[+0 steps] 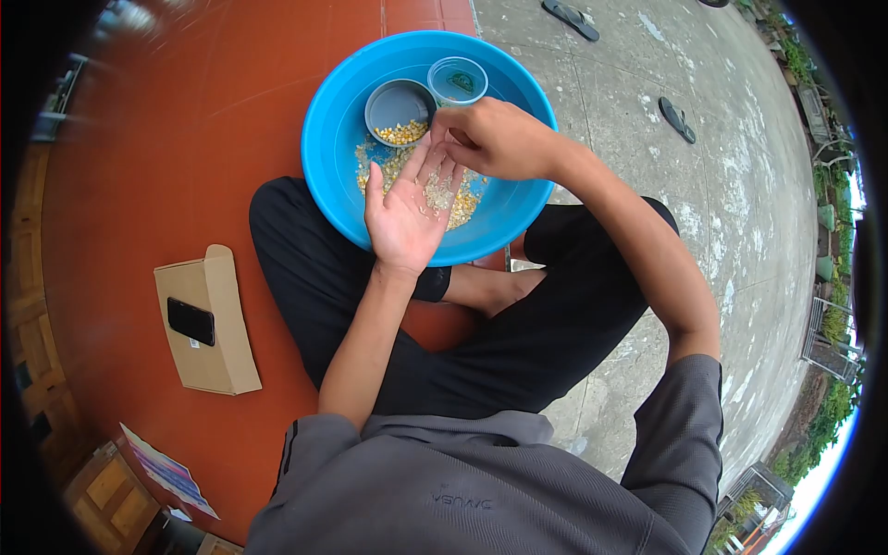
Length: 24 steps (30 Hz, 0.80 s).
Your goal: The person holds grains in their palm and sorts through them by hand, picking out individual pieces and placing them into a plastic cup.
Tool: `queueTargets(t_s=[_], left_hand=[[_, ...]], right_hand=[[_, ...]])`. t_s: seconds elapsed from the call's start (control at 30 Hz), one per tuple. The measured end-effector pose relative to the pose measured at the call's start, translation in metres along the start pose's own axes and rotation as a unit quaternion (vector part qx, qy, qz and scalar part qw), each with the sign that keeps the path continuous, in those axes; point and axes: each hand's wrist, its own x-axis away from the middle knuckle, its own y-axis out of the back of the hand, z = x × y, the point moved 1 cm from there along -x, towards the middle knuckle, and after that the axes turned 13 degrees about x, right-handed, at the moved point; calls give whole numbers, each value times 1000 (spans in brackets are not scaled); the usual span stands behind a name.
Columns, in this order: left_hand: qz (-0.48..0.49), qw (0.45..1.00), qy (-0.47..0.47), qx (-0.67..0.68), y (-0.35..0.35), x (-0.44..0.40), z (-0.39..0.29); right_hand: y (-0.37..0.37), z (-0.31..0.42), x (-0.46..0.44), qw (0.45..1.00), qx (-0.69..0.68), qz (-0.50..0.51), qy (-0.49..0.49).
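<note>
A large blue basin (328, 194) rests in front of my crossed legs, with pale and yellow grains (462, 208) spread over its bottom. Palm up over the basin, my left hand (407, 217) has its fingers extended and a small heap of pale grains (437, 192) lying on it. My right hand (495, 139) is just above the left fingers, its fingers bent together; what they pinch, if anything, is hidden. Inside the basin stand a grey bowl (398, 97) with yellow kernels (402, 133) and a clear round container (457, 80) with something dark green.
On the red floor at the left lies a cardboard box (227, 314) with a black phone (191, 321) on it. A printed sheet (169, 472) is at the lower left. Two dark slippers (571, 19) (677, 119) lie on the grey concrete at the right.
</note>
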Motion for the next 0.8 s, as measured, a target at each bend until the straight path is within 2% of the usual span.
queueTargets(t_s=[0.13,0.43,0.73,0.8], left_hand=[[41,999,4,7,-4,0,1],[15,1000,-2,21,1,0,1],[43,999,1,-6,1,-1,0],[60,998,5,-1,1,0,0]], right_hand=[[16,-18,-7,998,-54,-37,-20],[9,-6,0,994,-61,85,-13],[11,-9,-6,997,23,31,-69],[15,-15,-9,995,24,-30,-93]])
